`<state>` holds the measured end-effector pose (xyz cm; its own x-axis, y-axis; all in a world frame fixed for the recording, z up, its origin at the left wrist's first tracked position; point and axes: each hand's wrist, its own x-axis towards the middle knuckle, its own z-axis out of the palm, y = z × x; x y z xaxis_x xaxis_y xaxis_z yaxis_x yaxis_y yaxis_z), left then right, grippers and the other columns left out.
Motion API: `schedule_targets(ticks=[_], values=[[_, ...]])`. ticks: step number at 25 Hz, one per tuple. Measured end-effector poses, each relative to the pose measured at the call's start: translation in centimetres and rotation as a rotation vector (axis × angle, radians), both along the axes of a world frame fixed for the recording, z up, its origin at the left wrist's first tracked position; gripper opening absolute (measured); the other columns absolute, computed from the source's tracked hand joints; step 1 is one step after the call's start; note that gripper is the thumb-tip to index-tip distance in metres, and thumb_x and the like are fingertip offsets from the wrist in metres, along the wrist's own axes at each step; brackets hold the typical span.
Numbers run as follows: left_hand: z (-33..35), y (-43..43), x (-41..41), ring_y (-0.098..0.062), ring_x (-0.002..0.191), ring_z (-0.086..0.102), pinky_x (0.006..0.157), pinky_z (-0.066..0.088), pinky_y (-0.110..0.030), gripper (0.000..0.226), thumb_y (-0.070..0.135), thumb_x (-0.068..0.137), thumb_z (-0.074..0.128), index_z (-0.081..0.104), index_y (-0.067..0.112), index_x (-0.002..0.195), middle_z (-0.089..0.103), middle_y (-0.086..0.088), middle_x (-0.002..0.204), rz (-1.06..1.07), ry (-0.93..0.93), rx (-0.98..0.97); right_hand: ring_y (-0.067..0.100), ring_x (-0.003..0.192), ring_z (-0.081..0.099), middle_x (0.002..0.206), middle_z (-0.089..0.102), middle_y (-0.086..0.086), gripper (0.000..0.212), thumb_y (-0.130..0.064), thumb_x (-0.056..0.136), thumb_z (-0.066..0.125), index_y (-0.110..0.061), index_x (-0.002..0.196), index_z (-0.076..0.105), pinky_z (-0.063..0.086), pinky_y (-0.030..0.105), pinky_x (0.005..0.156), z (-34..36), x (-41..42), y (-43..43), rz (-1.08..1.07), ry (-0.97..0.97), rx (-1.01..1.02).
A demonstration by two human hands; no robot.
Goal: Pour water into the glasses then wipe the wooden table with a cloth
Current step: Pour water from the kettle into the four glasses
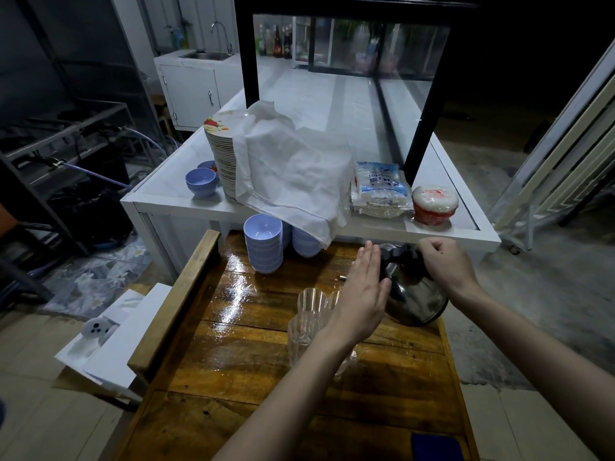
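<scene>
A dark metal kettle (417,299) stands at the far right of the wet wooden table (253,354). My right hand (447,262) is closed on its black handle at the top. My left hand (361,294) is flat with fingers together, pressed against the kettle's left side. Clear ribbed glasses (311,302) stand just left of the kettle, partly hidden under my left forearm. A blue cloth (436,445) lies at the table's near right corner.
Stacks of lilac bowls (264,242) stand at the table's far edge. Behind is a white counter (173,204) with stacked plates under a white cloth (293,168), plastic packets (379,189) and a red-and-white tub (434,204). A white box (109,341) lies on the floor at left.
</scene>
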<state>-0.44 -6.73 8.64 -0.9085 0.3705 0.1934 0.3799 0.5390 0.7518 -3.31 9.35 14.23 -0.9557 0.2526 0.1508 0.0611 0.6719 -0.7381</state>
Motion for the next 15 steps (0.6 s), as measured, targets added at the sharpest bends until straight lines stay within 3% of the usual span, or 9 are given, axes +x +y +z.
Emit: schedule_targets(ticks=[3,6,12,15], values=[[-0.6,-0.6,0.3,-0.006,0.144,-0.018,0.118,-0.007,-0.024,0.062,0.029,0.103,0.029,-0.007,0.016,0.151,-0.016,0.002,0.159,0.07,-0.018,0.036,0.018,0.052,0.044,0.055,0.052,0.007,0.04,-0.017,0.091,0.051,-0.004,0.054,0.057,0.032,0.029,0.049,0.7,-1.0,-1.6,0.123,0.029,0.111],[-1.0,-0.8,0.5,-0.007,0.144,-0.019,0.116,-0.01,-0.022,0.062,0.028,0.103,0.028,-0.01,0.015,0.15,-0.019,0.001,0.158,0.109,-0.048,0.053,0.017,0.055,0.054,0.061,0.063,0.008,0.034,-0.018,0.091,0.053,-0.006,0.062,0.068,0.034,0.016,0.044,1.0,-1.9,-2.5,0.2,0.035,0.208],[-1.3,-1.3,0.8,-0.008,0.143,-0.02,0.115,-0.011,-0.019,0.062,0.026,0.103,0.028,-0.012,0.012,0.149,-0.021,-0.001,0.157,0.142,-0.102,0.103,0.021,0.065,0.065,0.071,0.072,0.011,0.031,-0.02,0.09,0.054,-0.004,0.074,0.075,0.043,0.023,0.053,0.7,-3.3,-3.4,0.273,0.041,0.307],[-1.5,-1.5,0.9,-0.009,0.143,-0.021,0.116,-0.011,-0.022,0.063,0.027,0.103,0.028,-0.013,0.012,0.149,-0.021,-0.002,0.157,0.167,-0.121,0.125,0.02,0.067,0.066,0.074,0.073,0.009,0.029,-0.024,0.089,0.055,-0.007,0.079,0.077,0.053,0.032,0.06,0.4,-3.6,-3.7,0.315,0.039,0.341]])
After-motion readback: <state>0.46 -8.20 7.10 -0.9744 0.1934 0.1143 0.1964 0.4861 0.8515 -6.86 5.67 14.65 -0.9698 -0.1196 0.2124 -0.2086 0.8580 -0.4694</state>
